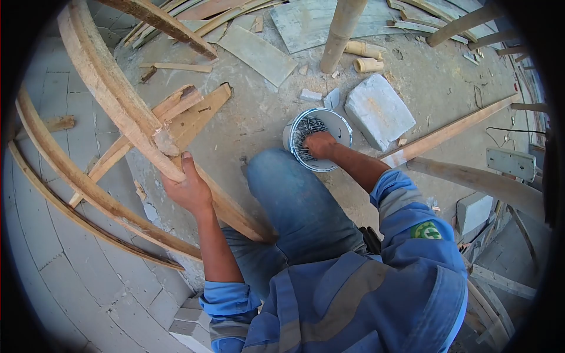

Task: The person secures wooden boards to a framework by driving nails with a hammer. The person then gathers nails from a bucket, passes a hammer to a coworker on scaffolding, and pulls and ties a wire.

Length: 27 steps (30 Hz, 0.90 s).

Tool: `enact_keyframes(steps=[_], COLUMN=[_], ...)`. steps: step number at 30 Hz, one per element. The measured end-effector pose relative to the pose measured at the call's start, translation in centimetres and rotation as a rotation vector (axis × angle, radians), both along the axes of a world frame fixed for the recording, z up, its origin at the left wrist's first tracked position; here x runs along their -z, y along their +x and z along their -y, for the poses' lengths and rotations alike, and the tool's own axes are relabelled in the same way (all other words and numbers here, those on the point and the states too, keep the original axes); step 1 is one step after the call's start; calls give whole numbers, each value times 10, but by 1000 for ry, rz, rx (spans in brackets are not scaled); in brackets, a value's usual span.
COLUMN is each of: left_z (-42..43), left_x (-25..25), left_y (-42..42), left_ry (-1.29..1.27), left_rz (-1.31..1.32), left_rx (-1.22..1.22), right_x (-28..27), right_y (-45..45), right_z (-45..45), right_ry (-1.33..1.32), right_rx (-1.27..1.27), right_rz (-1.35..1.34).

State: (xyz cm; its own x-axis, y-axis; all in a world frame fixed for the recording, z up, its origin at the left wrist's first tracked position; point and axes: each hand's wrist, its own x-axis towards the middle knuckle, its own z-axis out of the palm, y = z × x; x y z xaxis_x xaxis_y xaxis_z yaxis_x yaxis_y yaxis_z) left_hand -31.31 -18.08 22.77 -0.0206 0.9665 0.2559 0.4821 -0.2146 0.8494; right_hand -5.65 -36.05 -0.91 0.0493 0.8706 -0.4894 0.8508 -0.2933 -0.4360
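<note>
My left hand is wrapped round the lower end of a wooden beam that rises to the upper left. Beside it, a wooden board with a nail in it crosses another piece of timber. My right hand reaches into a white bucket of nails, its fingers down among them. The fingertips are hidden, so what they hold cannot be made out. My bent knee in jeans is just below the bucket.
A pale block lies right of the bucket. A long plank and round poles stand or lie around. Flat boards lie at the top. Grey block wall and more timber are on the left.
</note>
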Motion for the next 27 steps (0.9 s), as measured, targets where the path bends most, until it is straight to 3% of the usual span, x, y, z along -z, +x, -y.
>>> enact_keyframes(steps=[6, 9, 15, 18, 21, 24, 27], left_z=[1, 3, 1, 0, -1, -2, 0], left_x=[0, -2, 1, 1, 5, 5, 3], left_y=[1, 3, -1, -1, -4, -5, -3], left_ry=[12, -3, 10, 6, 23, 15, 4], left_rz=[-15, -5, -27, -42, -64, -79, -58], left_rx=[-8, -19, -11, -22, -35, -49, -43], right_x=[14, 18, 20, 15, 5, 5, -25], right_y=[-19, -21, -25, -19, -7, 15, 25], right_z=[-7, -1, -8, -9, -9, -5, -3], right_ry=[-52, 90, 73, 58, 6, 192, 196], right_rx=[-156, -203, -294, -230, 36, 140, 434], right_rz=[158, 157, 156, 124, 53, -263, -636])
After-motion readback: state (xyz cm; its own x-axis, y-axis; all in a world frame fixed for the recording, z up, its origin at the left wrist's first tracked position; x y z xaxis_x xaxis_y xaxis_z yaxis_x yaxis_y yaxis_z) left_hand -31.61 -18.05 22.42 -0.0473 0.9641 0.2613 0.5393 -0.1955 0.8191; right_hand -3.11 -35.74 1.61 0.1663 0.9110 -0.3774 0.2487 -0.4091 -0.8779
